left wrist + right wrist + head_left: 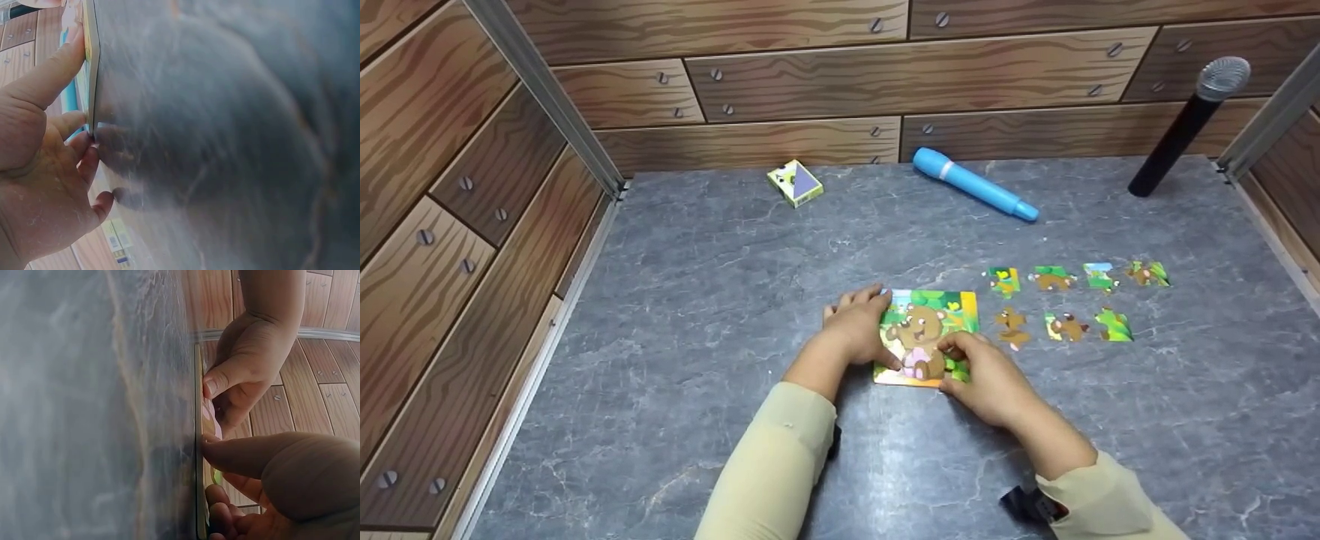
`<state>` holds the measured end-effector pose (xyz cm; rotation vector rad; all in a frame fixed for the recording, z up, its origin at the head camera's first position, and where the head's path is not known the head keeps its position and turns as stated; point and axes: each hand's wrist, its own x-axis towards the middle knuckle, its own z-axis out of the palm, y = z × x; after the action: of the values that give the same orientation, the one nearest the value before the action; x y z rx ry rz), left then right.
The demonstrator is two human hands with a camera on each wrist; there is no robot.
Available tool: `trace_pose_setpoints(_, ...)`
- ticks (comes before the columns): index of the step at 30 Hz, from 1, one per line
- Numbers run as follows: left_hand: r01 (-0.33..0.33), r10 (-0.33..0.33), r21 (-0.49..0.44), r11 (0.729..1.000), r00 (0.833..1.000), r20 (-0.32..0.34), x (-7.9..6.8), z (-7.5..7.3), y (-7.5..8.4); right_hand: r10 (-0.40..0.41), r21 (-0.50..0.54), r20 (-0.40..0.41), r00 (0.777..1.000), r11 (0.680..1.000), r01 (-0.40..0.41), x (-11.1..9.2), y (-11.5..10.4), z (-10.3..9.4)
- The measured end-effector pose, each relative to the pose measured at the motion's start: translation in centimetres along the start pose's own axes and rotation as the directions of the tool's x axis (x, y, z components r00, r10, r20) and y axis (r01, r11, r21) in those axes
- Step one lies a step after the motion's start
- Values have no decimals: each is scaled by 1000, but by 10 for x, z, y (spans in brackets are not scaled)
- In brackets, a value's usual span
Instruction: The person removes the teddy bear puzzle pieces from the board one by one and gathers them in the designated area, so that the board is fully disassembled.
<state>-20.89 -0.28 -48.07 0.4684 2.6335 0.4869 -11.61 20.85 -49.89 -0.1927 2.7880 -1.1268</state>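
Observation:
A small square picture puzzle [922,322] with a brown bear lies on the grey tabletop. My left hand [853,331] holds its left side, thumb over the picture and fingertips at the far left corner. In the left wrist view, the thumb [59,67] rests on the face and the other fingers come down by the edge. At the lower right corner, my right hand [988,381] pinches a green-and-brown puzzle piece [956,370] against the picture. The right wrist view has the right thumb [236,453] at the near edge, partly hiding the piece.
To the right lie several loose puzzle pieces [1065,327] in two rows. Farther back are a small yellow-and-purple box [796,183], a blue marker-shaped stick [975,184] and a black microphone [1177,139]. Wood-patterned panels [810,82] wall the back and sides.

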Motion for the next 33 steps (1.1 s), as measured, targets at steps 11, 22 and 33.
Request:
trace_pose_setpoints(11, -12, 12, 3, 1000, 1000, -9, -1, 1, -4, 0, 43, -17, 1000, 999, 1, 1, -3, 3)
trace_pose_setpoints(22, -13, 13, 16, 1000, 1000, -5, 0, 1, -7, -6, 81, -33, 999, 997, 9, 5, -1, 5)
trace_pose_setpoints(33, -10, 10, -2, 1000, 1000, 2, 1, 1, -4, -24, 188, -55, 998, 982, 34, -3, 13, -11)
